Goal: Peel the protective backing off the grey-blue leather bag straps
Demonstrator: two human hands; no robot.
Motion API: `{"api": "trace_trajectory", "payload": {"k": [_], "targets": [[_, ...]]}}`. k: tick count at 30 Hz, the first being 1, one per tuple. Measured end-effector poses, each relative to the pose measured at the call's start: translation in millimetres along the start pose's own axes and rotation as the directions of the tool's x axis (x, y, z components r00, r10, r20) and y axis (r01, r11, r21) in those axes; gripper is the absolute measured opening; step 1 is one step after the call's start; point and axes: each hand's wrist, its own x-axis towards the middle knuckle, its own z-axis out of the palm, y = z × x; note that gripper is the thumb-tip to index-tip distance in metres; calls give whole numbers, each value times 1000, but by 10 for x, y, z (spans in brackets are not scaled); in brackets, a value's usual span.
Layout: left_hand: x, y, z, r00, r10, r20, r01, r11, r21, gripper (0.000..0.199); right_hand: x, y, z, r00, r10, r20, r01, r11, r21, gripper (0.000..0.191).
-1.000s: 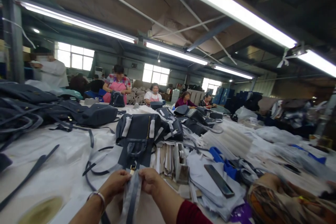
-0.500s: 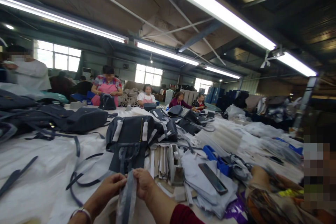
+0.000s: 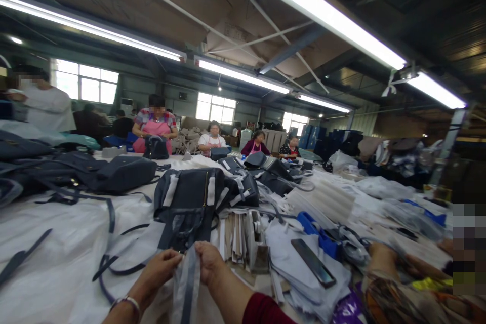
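Note:
A dark strap (image 3: 187, 291) covered in translucent plastic wrap hangs between my hands, its lower end running out of view. My left hand (image 3: 164, 269), with a bracelet on the wrist, is closed in a pinch at the strap's upper left edge. My right hand (image 3: 209, 262), below a dark red sleeve, pinches the wrap at the upper right. Just beyond my fingers lies a dark backpack (image 3: 190, 190) with a gold zipper and white wrapping on its straps. The strap's top end is partly hidden by my fingers.
Loose dark straps (image 3: 111, 217) lie on white sheeting at left, near more dark bags (image 3: 123, 173). To the right are cardboard strips (image 3: 236, 235), a tape dispenser (image 3: 258, 243), white sheets and a phone (image 3: 313, 262). A co-worker's arm (image 3: 383, 263) is close at right; others work across the table.
The plastic wrap between my hands looks more spread out below my fingers. Both hands keep their grip. Across the table, the co-worker in maroon has drawn an outstretched arm back.

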Motion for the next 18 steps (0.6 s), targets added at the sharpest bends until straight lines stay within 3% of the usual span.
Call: {"api": "trace_trajectory", "payload": {"k": [5, 8, 14, 18], "targets": [[1, 55, 0, 988, 55, 143, -43, 996, -80, 49, -2, -57, -63, 1000, 7, -26, -6, 999, 49, 22], [31, 99, 45, 981, 65, 184, -45, 993, -112, 49, 48, -76, -82, 999, -1, -54, 3, 999, 41, 17], [220, 82, 88, 996, 80, 40, -84, 990, 110, 55, 190, -139, -56, 996, -37, -78, 32, 998, -62, 16], [364, 109, 63, 985, 171, -29, -158, 955, 249, 48, 290, -239, -21, 984, -170, -47, 159, 970, -186, 25]]}}
